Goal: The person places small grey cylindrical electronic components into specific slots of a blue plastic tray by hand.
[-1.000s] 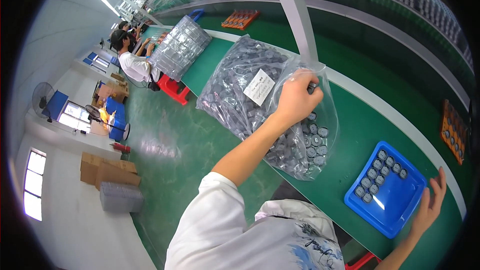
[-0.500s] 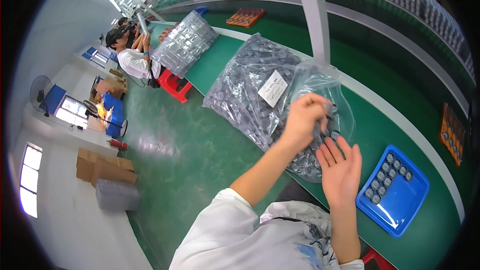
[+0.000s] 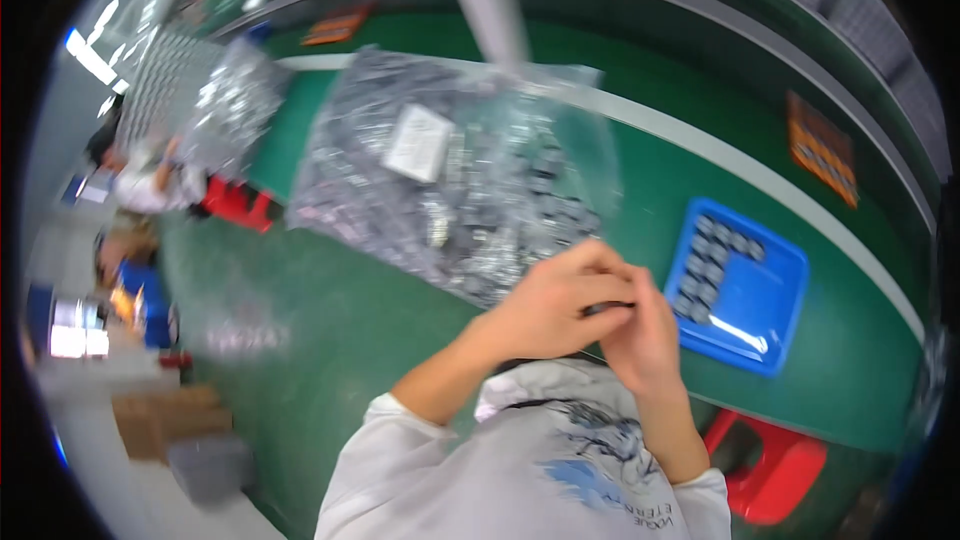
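Note:
My left hand [image 3: 550, 305] and my right hand [image 3: 645, 335] meet in front of my body, fingers bent and pressed together at the tips. A small dark piece [image 3: 606, 308] shows between the left thumb and fingers; blur hides its shape. Just beyond the hands lies a large clear plastic bag [image 3: 350, 160] full of small grey parts, a white label [image 3: 418, 144] on it. Its mouth spreads to the right, with loose dark parts [image 3: 545, 165] inside. Right of my hands, a blue tray [image 3: 755, 315] holds several round grey parts [image 3: 708, 265] in rows along its left and far sides.
The green workbench [image 3: 650, 175] runs left to right, with a white post [image 3: 485, 0] rising behind the bag. Orange trays [image 3: 822, 150] lie beyond the bench edge. A red stool [image 3: 770, 470] stands at the near right. Another person [image 3: 150, 180] sits at the far left.
The view has swung right and blurred. My hands have left the bag's mouth and come together nearer my body, the left hand now pinching a small dark piece against the right.

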Demonstrator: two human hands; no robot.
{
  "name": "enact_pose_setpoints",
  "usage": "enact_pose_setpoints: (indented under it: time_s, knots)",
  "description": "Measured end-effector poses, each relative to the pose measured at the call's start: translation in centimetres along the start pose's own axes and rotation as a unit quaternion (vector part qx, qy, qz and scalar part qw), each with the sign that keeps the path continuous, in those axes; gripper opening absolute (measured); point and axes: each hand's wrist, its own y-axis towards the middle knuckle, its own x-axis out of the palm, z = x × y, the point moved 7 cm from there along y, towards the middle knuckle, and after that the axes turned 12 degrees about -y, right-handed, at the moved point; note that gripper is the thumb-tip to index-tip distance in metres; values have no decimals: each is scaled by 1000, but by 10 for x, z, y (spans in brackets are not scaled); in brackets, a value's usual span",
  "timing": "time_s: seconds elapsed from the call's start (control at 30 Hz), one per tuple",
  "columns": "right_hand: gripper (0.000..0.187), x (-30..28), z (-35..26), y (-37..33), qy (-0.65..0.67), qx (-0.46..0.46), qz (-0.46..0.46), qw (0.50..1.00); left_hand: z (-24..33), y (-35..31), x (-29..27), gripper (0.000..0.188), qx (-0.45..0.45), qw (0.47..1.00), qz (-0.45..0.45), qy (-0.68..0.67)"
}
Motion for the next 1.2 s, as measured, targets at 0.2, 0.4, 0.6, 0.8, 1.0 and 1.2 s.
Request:
enact_pose_setpoints:
  time_s: [0.2, 0.4, 0.6, 0.8, 1.0, 1.2]
  knots:
    - [40, -12, -31, -42, 15, -25, 26, 999, 2, 25, 37, 33, -24, 995, -82, -50]
    - [30, -43, -30, -91, 8, 67, 12, 998, -13, 31, 20, 30, -67, 995, -79, 10]
    - [30, -143, -91, -146, -277, -236, 223, 904, -73, 43, -19, 21, -96, 920, -74, 373]
    - [24, -291, -144, -217, -409, -190, 508, 734, -75, 64, -10, 19, -124, 937, -64, 321]
    - [24, -290, -155, -193, -708, -121, 457, 525, -62, 66, 33, 18, -144, 986, -30, 81]
    - [25, -261, -155, -187, -682, -109, 490, 532, -94, 79, 36, 21, -187, 949, -37, 250]
